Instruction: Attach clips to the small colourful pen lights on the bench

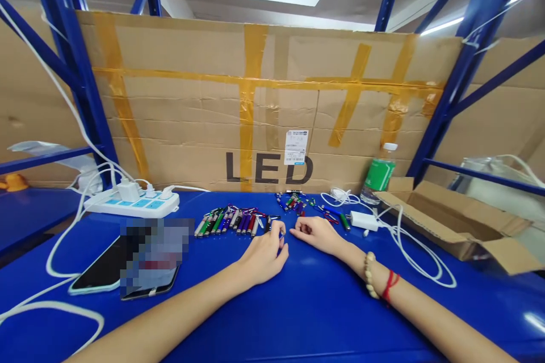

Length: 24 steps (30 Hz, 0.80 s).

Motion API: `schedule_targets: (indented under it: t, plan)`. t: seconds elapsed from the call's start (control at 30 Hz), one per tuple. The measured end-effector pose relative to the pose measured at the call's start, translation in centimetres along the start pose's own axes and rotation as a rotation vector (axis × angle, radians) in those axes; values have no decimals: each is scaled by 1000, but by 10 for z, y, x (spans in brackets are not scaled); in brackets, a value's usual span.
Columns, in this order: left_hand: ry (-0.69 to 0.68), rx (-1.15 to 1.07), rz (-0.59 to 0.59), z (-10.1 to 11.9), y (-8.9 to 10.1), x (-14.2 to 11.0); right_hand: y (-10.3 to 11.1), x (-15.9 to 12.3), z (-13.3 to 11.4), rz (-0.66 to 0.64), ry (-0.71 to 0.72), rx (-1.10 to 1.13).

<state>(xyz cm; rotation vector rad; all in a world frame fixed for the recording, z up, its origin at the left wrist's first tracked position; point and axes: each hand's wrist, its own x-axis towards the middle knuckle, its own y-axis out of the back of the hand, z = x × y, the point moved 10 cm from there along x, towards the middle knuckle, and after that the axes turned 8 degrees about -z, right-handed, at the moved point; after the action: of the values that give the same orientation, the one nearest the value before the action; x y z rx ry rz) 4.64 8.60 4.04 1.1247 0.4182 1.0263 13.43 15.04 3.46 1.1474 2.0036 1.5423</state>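
Observation:
A row of small coloured metal tubes with clips (230, 222), in green, purple, red, silver and black, lies side by side on the blue table (323, 312). At the row's right end my left hand (264, 254) is closed, its fingers bent towards the thumb; a small dark bit shows at the fingertips, too small to name. Just to its right, my right hand (318, 233) rests low over the table with fingers curled in, and whatever it may hold is hidden. A loose heap of small coloured pieces (296, 203) lies behind my hands.
Two phones (100, 264) lie at left, one partly blurred, near a white power strip (136, 204) with cables. On the right are a white adapter (364, 220), a green-labelled bottle (378, 174) and an open cardboard box (447, 221). A large cardboard sheet (191, 125) stands behind.

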Motion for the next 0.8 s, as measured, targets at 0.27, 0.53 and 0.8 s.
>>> schedule_targets:
  t: [0.27, 0.53, 0.8]
  plan:
    - [-6, -33, 34, 2, 1, 1, 9, -2, 26, 99, 27, 186]
    - [52, 17, 21, 0, -1, 5, 7, -17, 0, 15, 77, 162]
    - [59, -32, 34, -6, -3, 6, 4, -34, -42, -22, 113, 140]
